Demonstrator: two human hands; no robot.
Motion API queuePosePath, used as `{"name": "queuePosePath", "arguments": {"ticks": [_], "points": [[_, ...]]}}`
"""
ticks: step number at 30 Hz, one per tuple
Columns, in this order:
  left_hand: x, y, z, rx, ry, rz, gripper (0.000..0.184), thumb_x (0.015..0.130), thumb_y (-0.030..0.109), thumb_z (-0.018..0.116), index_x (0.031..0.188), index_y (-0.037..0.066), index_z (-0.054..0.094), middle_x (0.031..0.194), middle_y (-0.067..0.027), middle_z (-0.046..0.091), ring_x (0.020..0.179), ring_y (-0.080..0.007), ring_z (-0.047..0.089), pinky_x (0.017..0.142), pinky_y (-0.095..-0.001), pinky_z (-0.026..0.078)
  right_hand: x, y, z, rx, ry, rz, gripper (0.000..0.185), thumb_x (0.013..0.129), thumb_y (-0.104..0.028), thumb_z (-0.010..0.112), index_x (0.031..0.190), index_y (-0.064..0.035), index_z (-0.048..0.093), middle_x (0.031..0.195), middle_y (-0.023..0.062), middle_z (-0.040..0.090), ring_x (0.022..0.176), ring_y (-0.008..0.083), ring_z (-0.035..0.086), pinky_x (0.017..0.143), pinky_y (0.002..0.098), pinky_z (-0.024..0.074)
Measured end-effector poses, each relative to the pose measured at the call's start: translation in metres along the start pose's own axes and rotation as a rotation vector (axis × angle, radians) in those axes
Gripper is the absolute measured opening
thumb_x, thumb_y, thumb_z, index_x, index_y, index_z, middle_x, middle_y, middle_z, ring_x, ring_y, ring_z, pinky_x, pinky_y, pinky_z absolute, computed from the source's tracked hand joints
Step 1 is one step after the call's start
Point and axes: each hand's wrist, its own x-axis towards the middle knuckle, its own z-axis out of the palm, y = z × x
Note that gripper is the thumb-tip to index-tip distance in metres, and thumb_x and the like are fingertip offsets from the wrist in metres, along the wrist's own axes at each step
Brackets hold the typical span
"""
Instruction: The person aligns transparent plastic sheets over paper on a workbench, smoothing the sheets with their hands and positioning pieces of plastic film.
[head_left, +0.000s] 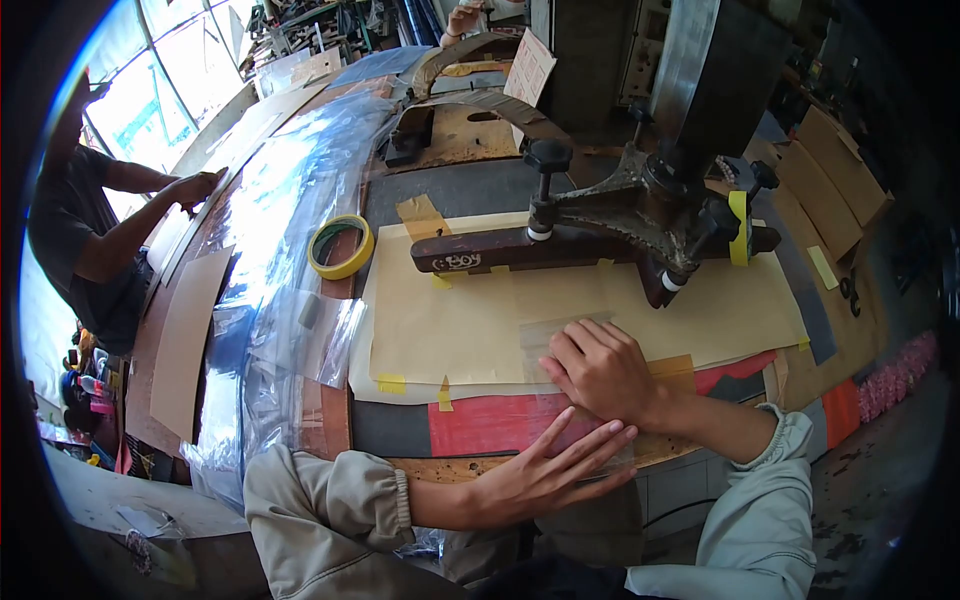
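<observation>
A clear plastic sheet (pixel 540 336), perhaps a bag, lies over the front edge of the cream paper (pixel 465 335) and the red strip (pixel 480 425). My right hand (pixel 600 375) rests on it with fingers curled and closed against the plastic; the fingertips are partly hidden. Just in front, my left hand (pixel 550 470) lies with fingers stretched and apart over the plastic's near end, close to the right wrist. Behind the hands, a dark press bar (pixel 590 250) with painted marks spans the paper, under a metal press head (pixel 640 195).
Yellow tape (pixel 362 262) stands left of the paper; another yellow roll (pixel 739 228) hangs on the press. Clear plastic sheeting (pixel 290 200) and a cardboard strip (pixel 190 345) cover the left table, where another person (pixel 90 210) works. Scissors (pixel 850 296) and a cardboard box (pixel 825 185) are right.
</observation>
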Motion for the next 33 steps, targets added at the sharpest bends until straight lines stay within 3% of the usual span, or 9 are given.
{"name": "queuePosePath", "arguments": {"ticks": [7, 13, 33], "points": [[0.0004, 0.0009, 0.0061, 0.010, 0.064, 0.010, 0.072, 0.081, 0.033, 0.048, 0.146, 0.017, 0.025, 0.151, -0.0170, 0.023, 0.139, -0.0303, 0.027, 0.110, -0.0557, 0.025, 0.0000, -0.0011, -0.0021, -0.014, -0.019, 0.004, 0.017, 0.080, -0.019, 0.064, 0.081, -0.0043, 0.055, 0.078, 0.0090, 0.056, 0.074, 0.0246, 0.060, 0.065, 0.0361, 0.0492], [0.0001, 0.0011, 0.0040, -0.022, 0.032, 0.004, 0.072, 0.082, 0.030, 0.048, 0.148, 0.019, 0.022, 0.150, -0.0135, 0.028, 0.138, -0.0291, 0.030, 0.108, -0.0549, 0.028, -0.0001, -0.0004, -0.0011, -0.016, -0.009, -0.005, 0.017, 0.080, -0.019, 0.064, 0.080, -0.0045, 0.055, 0.077, 0.0090, 0.056, 0.074, 0.0244, 0.060, 0.066, 0.0359, 0.0489], [-0.0005, 0.0002, 0.0068, -0.015, 0.055, 0.020, 0.070, 0.082, 0.032, 0.046, 0.147, 0.016, 0.025, 0.149, -0.0173, 0.028, 0.138, -0.0307, 0.029, 0.110, -0.0543, 0.026, -0.0003, -0.0011, -0.0008, 0.040, 0.005, 0.016, 0.016, 0.083, -0.018, 0.062, 0.082, -0.0038, 0.055, 0.074, 0.0106, 0.055, 0.065, 0.0271, 0.059, 0.058, 0.0374, 0.0491]]}}
